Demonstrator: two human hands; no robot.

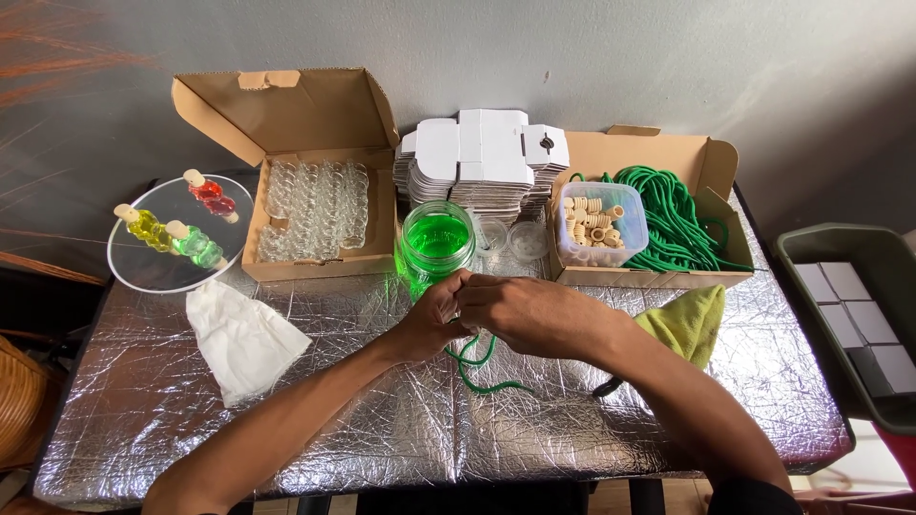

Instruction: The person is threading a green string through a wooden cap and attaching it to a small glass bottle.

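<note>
both hands meet at the table's (pixel 315 401) middle, the left hand (pixel 434 319) touching the right hand (pixel 530 315), with a cord (pixel 477 367) trailing from under them toward the near edge. just behind them stands a jar (pixel 437 246). left of the jar sits an open box of small bottles (pixel 315 210), and further left a round plate (pixel 176 234) bearing three filled bottles (lying on their sides). a cloth (pixel 239 339) lies before the plate. behind the jar is a stack of flat cartons (pixel 482 157); right of it, a box (pixel 706 167) holds a tub of beads (pixel 601 224) and coiled cord.
</note>
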